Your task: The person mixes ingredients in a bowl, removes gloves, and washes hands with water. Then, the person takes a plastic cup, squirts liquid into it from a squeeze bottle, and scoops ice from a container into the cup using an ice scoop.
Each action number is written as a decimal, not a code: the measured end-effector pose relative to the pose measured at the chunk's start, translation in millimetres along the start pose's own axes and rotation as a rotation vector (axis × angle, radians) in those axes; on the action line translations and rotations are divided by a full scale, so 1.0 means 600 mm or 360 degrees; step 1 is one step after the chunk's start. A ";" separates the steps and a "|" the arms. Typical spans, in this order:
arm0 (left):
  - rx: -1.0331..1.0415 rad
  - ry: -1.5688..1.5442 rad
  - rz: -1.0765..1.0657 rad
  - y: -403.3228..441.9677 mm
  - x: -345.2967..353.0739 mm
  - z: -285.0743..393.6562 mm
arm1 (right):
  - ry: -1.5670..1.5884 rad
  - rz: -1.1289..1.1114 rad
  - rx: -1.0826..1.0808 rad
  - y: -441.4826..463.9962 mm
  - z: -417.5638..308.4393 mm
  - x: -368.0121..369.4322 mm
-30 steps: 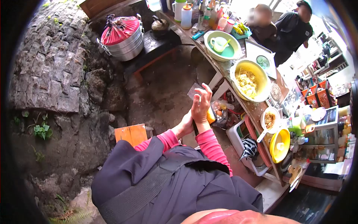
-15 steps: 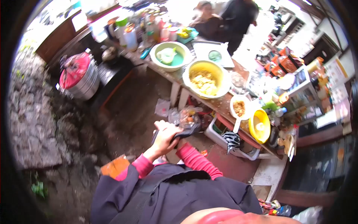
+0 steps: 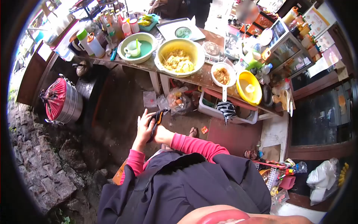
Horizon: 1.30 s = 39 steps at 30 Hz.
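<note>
Since the earlier frame, your view has turned to the right, so the bench and the red-topped pot now sit further to the left. Your two hands have moved left in view too.

Your left hand and your right hand are pressed together, with a dark cloth between them. The cloth has an orange stripe, and its top end sticks up past your palms. Your left fingers point up and look a little apart. Your right fingers are hidden, so you cannot tell from here how tight each grip is.

Both wrists come out of pink sleeves. Just past your hands, near the legs of the bench, a clear bag with round things in it lies on the floor. Beside it, under the bench, is a white crate with a striped cloth over its edge.

Up on the bench, from left to right, you have a pale bowl with blue-green stuff and a cup in it, a big bowl of yellow food, a white pan with orange-brown food, and a yellow basin.
</note>
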<state>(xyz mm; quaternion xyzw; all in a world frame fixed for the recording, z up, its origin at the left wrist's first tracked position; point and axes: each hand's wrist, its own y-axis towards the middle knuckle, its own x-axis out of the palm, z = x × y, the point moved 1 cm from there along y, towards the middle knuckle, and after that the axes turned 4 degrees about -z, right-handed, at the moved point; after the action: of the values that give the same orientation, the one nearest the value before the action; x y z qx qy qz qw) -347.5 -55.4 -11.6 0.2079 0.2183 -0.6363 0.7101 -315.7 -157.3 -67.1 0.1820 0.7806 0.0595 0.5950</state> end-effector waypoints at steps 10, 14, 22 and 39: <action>-0.0110 -0.0934 0.0480 0.019 -0.034 -0.085 | -0.0031 -0.0332 0.0194 0.027 -0.036 -0.118; -0.0259 -0.1160 0.0539 0.011 -0.066 -0.111 | 0.0427 0.0252 0.0174 0.073 -0.043 -0.246; -0.0321 -0.2733 0.0548 0.004 -0.011 0.044 | 0.2450 0.0802 0.0777 0.114 -0.007 -0.141; -0.0277 -0.2897 0.0235 -0.006 0.012 0.047 | 0.0186 0.0945 0.0512 0.086 0.031 -0.200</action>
<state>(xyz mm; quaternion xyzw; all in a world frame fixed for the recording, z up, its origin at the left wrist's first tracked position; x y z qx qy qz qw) -349.0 -77.9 7.0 -0.4143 -0.3921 -0.4888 0.6601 -260.2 -154.5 52.4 0.4891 0.7257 0.1165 0.4696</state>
